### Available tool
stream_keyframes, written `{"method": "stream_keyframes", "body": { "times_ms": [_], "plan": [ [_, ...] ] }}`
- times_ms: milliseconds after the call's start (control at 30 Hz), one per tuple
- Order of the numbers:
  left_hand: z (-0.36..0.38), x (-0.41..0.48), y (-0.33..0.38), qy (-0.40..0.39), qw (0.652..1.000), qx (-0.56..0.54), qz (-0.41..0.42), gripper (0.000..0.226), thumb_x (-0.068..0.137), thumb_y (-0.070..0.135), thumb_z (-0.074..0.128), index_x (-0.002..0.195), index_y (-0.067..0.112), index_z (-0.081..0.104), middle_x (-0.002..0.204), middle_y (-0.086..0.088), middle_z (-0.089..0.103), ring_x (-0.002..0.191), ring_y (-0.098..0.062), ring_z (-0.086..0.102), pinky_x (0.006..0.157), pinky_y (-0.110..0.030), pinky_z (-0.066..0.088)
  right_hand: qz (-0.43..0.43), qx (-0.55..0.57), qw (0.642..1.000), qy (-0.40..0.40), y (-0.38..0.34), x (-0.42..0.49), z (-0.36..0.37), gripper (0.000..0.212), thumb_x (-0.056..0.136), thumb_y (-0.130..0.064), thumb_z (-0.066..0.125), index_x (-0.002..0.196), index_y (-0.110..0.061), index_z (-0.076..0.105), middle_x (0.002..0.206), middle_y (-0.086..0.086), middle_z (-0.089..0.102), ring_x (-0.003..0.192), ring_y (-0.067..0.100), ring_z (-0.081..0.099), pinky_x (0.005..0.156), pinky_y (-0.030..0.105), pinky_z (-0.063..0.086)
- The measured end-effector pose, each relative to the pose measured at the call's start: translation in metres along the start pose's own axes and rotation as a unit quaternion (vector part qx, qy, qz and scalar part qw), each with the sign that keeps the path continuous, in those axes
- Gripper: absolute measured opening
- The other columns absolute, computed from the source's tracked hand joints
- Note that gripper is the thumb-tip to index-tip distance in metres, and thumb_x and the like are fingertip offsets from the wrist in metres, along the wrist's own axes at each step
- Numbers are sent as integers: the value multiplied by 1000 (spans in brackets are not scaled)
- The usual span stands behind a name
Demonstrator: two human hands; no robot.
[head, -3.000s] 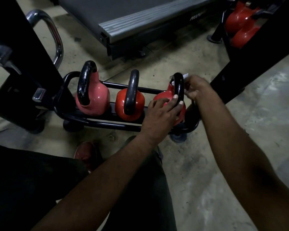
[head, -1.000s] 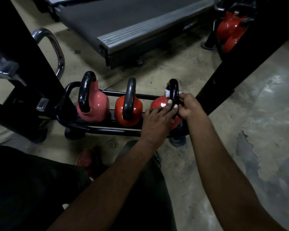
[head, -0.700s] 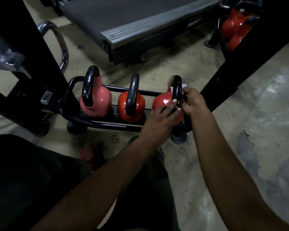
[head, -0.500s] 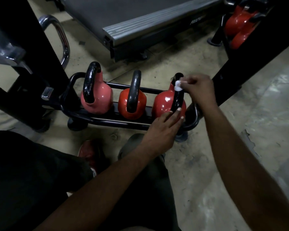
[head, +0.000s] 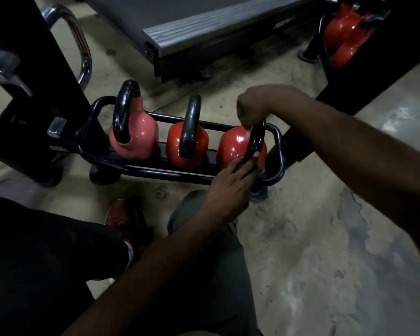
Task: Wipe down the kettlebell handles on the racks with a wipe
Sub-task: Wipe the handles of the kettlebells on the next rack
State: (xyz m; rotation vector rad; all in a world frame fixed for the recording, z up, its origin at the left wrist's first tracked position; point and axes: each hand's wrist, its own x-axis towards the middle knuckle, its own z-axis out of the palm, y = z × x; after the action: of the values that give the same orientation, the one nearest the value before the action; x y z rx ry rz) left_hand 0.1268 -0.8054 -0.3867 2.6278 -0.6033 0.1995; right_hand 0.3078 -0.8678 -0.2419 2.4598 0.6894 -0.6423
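Three red kettlebells with black handles sit in a low black rack (head: 155, 171) on the floor. The right kettlebell (head: 233, 146) has its handle (head: 256, 141) between my hands. My right hand (head: 260, 105) is over the top of that handle, fingers curled down around a small white wipe (head: 248, 132) that shows just below them, against the handle's left side. My left hand (head: 230, 185) reaches from below, with its fingertips touching the lower part of the same handle. The middle kettlebell (head: 187, 141) and the left, pinker kettlebell (head: 134, 134) stand untouched.
A treadmill deck (head: 216, 27) lies behind the rack. A black machine post with a chrome bar (head: 83, 52) stands at the left. More red kettlebells (head: 342, 37) hang on a second rack at top right, beside a black upright (head: 374, 66). My knees and a red shoe (head: 121, 219) are below.
My right hand has gone from the handle's right side, up over its top, and now brings the wipe down on the left side. My left hand slid lower on the handle.
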Motion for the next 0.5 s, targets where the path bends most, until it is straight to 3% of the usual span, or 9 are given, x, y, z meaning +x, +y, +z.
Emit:
{"method": "stream_keyframes", "body": {
  "times_ms": [100, 167, 233, 267, 333, 400, 433, 500],
  "plan": [
    [1, 1, -4, 36, 999, -5, 18, 71, 77, 15, 72, 143, 18, 48, 159, -1, 33, 131, -32, 41, 91, -48, 53, -36, 108, 982, 151, 9, -32, 36, 14, 81, -27, 70, 94, -31, 75, 94, -8, 71, 89, 16, 62, 76, 32, 51],
    [2, 2, -5, 46, 999, 0, 26, 68, 75, 14, 72, 140, 17, 52, 155, -2, 39, 128, -32, 44, 90, -46, 53, 10, 251, 921, 299, 8, -50, 71, 18, 82, -28, 71, 99, -29, 74, 100, -5, 70, 93, 16, 62, 78, 33, 50],
    [2, 2, -5, 51, 998, 8, 26, 67, 77, 15, 71, 141, 18, 51, 155, -2, 40, 128, -30, 46, 91, -42, 53, 78, 418, 813, 397, 4, -56, 108, 18, 83, -27, 70, 100, -24, 75, 99, -3, 72, 91, 14, 66, 83, 34, 53],
    [2, 2, -5, 50, 998, 8, 26, 67, 78, 15, 70, 142, 18, 50, 155, -2, 40, 128, -30, 47, 91, -40, 53, 104, 513, 750, 405, 1, -55, 123, 18, 84, -23, 69, 101, -22, 75, 98, -2, 73, 91, 12, 68, 86, 36, 56],
    [-1, 1, -4, 46, 999, 10, 25, 68, 80, 15, 70, 144, 18, 48, 156, -2, 38, 128, -29, 47, 92, -39, 53, 117, 711, 598, 352, -8, -48, 134, 14, 89, -11, 64, 100, -15, 72, 92, 3, 74, 84, 15, 71, 83, 37, 59],
    [-3, 2, -5, 44, 998, 14, 31, 67, 79, 13, 70, 143, 15, 49, 155, -3, 40, 127, -30, 48, 93, -40, 53, 125, 845, 441, 274, -7, -28, 134, 15, 92, -1, 56, 99, -11, 66, 85, 6, 71, 71, 15, 67, 71, 33, 57],
    [-4, 3, -5, 39, 999, 15, 32, 66, 79, 13, 70, 142, 14, 50, 155, -4, 40, 126, -30, 49, 94, -41, 53, 129, 880, 384, 248, -5, -19, 131, 17, 93, 0, 54, 105, -7, 63, 87, 9, 69, 69, 15, 64, 69, 30, 55],
    [-6, 3, -5, 35, 999, 15, 31, 65, 80, 12, 69, 142, 14, 50, 155, -4, 40, 127, -30, 48, 95, -42, 52, 130, 907, 338, 215, -7, -9, 132, 34, 89, -5, 54, 122, 4, 57, 104, 18, 64, 79, 19, 62, 77, 31, 53]
  ]
}}
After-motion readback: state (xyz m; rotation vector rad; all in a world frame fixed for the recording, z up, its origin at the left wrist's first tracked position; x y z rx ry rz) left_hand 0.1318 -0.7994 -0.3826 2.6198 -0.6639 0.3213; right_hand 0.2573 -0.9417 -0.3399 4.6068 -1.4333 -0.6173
